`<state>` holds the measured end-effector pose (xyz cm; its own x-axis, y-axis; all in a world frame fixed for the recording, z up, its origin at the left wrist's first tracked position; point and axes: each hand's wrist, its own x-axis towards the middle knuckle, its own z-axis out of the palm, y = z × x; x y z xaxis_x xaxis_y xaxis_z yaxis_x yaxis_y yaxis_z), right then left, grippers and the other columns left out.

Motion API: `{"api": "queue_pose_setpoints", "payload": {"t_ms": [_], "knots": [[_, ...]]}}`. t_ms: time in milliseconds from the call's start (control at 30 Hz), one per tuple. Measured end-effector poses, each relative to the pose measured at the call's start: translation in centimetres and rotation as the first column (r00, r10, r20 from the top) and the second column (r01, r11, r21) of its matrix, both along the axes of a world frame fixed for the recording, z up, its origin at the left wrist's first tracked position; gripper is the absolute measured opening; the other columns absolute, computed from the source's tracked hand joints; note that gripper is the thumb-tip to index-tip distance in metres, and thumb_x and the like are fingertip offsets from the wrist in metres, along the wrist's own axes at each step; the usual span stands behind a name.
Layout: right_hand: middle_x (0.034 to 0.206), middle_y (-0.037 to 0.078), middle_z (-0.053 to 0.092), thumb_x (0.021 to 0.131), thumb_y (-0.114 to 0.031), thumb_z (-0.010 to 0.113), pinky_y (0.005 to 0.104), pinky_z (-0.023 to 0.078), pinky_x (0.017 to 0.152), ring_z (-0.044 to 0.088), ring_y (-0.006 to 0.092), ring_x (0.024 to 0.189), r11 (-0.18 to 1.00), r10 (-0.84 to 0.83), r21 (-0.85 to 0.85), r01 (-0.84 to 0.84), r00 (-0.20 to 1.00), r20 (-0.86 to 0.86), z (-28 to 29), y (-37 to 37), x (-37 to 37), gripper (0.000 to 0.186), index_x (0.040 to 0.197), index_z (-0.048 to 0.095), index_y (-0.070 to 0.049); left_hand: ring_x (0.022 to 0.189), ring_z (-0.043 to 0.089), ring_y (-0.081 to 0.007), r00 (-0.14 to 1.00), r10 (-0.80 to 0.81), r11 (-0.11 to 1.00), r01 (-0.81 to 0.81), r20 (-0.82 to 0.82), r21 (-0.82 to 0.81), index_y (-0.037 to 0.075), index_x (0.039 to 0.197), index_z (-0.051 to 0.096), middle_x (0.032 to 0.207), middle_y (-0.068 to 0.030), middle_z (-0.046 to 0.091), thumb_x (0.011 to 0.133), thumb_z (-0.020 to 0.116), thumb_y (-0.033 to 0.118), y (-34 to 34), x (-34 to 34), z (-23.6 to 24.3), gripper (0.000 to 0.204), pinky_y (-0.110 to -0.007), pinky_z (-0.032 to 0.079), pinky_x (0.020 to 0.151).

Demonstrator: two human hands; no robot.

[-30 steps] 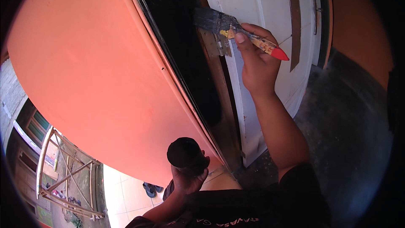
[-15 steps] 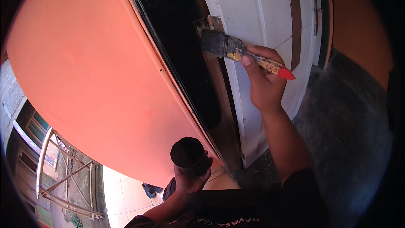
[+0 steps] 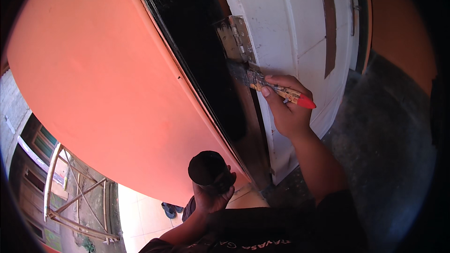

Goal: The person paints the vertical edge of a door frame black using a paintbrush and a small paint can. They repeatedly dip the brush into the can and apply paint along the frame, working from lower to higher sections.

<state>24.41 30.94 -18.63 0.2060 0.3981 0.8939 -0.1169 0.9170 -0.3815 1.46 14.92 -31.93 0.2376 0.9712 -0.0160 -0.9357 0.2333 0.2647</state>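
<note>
A paintbrush (image 3: 256, 79) with dark bristles and a worn, red-tipped handle is pinched in my right hand (image 3: 290, 115). Its bristles touch the door frame (image 3: 194, 33) just below a metal hinge (image 3: 240, 40). Wet-looking black paint covers much of that frame; its lower part (image 3: 253, 157) is still brown. The hinge joins the frame to a white door (image 3: 272, 28), and dark smears mark its left leaf. Lower down, my left hand (image 3: 211, 200) is wrapped round a small dark round container (image 3: 206, 167). What is inside it cannot be made out.
An orange wall (image 3: 103, 79) borders the frame on the left. Dark floor (image 3: 375, 145) lies to the right, beyond the standing-open door. Sandals (image 3: 169, 210) rest on pale tiles (image 3: 140, 215) at lower left, near a bamboo railing (image 3: 77, 197).
The brush in my right hand has moved down from over the hinge to just below it, uncovering the hinge. My left hand keeps the container in nearly the same place.
</note>
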Motion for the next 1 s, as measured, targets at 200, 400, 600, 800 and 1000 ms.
{"api": "queue_pose_setpoints", "payload": {"t_ms": [200,400,600,800,1000], "knots": [[0.097,0.011,0.072,0.091,-0.001,0.071,0.0254,0.054,0.08,0.069,0.0133,0.089,0.997,-0.036,0.074,0.039,0.998,-0.042,2.4,-0.3,0.5,0.016,0.106,0.067,0.003,0.126,0.054,-0.0352,1.0,-0.01,1.0,0.01,-0.019,0.005,0.011,0.134,0.053,0.136,-0.0151,0.057,0.091,0.058,0.059,-0.4,-0.1,0.0,0.064,-0.049,0.06,0.09],[0.097,0.009,0.072,0.092,-0.003,0.071,0.025,0.054,0.078,0.068,0.0116,0.088,0.981,-0.017,0.191,0.044,0.99,-0.138,8.0,1.0,-1.0,0.015,0.105,0.068,0.002,0.126,0.053,-0.0343,0.999,-0.041,0.998,0.042,0.03,-0.042,0.012,0.134,0.053,0.136,-0.0156,0.057,0.092,0.058,0.057,-0.9,-0.1,-0.5,0.062,-0.049,0.059,0.091],[0.099,0.011,0.072,0.088,-0.002,0.073,0.0266,0.054,0.078,0.07,0.0164,0.09,0.987,-0.153,0.043,0.152,0.988,0.034,3.2,0.3,-0.5,0.016,0.103,0.069,-0.001,0.133,0.048,-0.0332,0.994,-0.106,0.994,0.104,0.026,0.044,0.01,0.143,0.046,0.142,-0.0128,0.052,0.091,0.056,0.064,-1.1,-0.6,-1.6,0.075,-0.049,0.056,0.097],[0.099,0.012,0.071,0.086,0.001,0.075,0.0269,0.055,0.077,0.071,0.018,0.088,0.993,-0.118,0.034,0.116,0.99,0.079,-1.5,-1.1,0.9,0.018,0.103,0.069,0.0,0.132,0.049,-0.0328,0.991,-0.136,0.991,0.136,0.003,0.004,0.011,0.141,0.049,0.143,-0.0126,0.052,0.09,0.058,0.062,-0.9,-0.6,-2.2,0.073,-0.048,0.056,0.096],[0.097,0.012,0.072,0.088,0.001,0.073,0.0263,0.056,0.077,0.071,0.0164,0.087,0.973,-0.178,0.143,0.18,0.984,-0.031,3.9,-0.4,0.0,0.014,0.101,0.069,0.002,0.132,0.048,-0.0327,0.99,-0.141,0.99,0.141,0.008,0.011,0.012,0.141,0.049,0.141,-0.0132,0.052,0.089,0.06,0.062,-1.4,-0.7,-2.1,0.072,-0.048,0.057,0.095]]}}
